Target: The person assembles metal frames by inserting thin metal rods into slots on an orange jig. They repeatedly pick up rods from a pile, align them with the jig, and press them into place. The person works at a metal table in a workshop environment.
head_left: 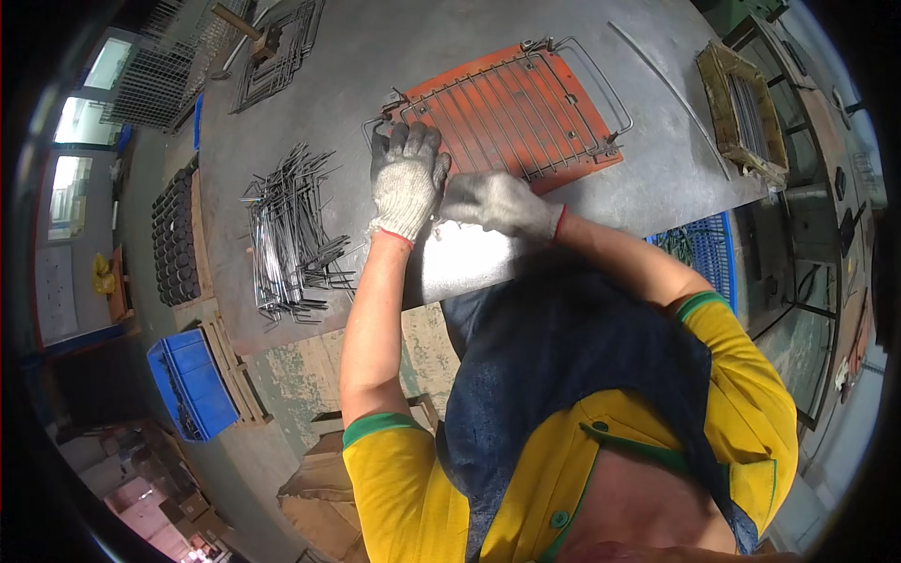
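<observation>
An orange-red plate [584,111] lies on the grey metal table, fitted with small clamps along its edges. On it rests a wire rack [507,105] of parallel rods, with a bent wire handle loop [615,89] at the right end. My left hand [406,178], in a white glove with dark fingertips, lies with fingers stretched over the plate's left edge, beside the rack's left loop. Close by at the near-left edge is my gloved right hand [502,204], its fingers curled and slightly blurred. Whatever they may hold is hidden.
Bent wire pieces [291,235] lie piled on the table's left. Wire frames [282,56] and a wooden-handled hammer [253,33] are at the far left. A long rod [671,94] lies right of the plate, near a wooden box [741,108]. Blue crates [192,385] stand below.
</observation>
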`<state>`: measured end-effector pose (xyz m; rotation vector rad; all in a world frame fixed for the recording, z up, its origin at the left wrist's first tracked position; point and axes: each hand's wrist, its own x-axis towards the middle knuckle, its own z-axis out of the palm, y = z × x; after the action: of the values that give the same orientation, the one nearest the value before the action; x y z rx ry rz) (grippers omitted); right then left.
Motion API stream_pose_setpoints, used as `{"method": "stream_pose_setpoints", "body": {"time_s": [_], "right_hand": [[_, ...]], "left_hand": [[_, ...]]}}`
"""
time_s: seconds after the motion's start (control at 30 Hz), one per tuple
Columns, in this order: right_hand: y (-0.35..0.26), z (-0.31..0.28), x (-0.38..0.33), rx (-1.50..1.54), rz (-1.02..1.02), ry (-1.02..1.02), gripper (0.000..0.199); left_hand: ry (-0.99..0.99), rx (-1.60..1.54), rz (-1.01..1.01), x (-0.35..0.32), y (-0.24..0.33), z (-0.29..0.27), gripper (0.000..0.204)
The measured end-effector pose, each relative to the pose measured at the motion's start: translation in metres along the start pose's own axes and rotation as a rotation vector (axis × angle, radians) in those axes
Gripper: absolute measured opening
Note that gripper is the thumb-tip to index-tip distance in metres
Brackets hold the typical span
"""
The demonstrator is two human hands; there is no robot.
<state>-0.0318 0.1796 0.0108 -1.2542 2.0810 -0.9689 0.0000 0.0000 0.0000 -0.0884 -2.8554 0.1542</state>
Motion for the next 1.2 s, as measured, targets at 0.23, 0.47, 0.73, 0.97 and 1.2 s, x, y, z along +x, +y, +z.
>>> {"method": "stream_pose_setpoints", "body": {"time_s": [0.23, 0.47, 0.73, 0.97, 1.2], "right_hand": [[-0.001, 0.005, 0.021, 0.141, 0.070, -0.160, 0.039], [0.015, 0.014, 0.007, -0.187, -0.156, 0.051, 0.030], [0.032, -0.029, -0.027, 0.027, -0.130, 0.300, 0.040], [0.099, -0.102, -0.152, 0.320, 0.518, 0.748, 0.030], [0.149, -0.069, -0.164, -0.349, 0.465, 0.700, 0.032]], "left_hand": [[-0.052, 0.003, -0.017, -0.002, 0.001, -0.003, 0.038], [0.181, -0.074, 0.069, 0.002, 0.004, 0.002, 0.030], [0.262, -0.351, -0.373, -0.022, 0.000, -0.002, 0.041], [-0.143, -1.076, -0.831, -0.074, -0.035, 0.001, 0.039], [-0.455, -1.935, -1.191, -0.071, 0.066, -0.033, 0.039]]}}
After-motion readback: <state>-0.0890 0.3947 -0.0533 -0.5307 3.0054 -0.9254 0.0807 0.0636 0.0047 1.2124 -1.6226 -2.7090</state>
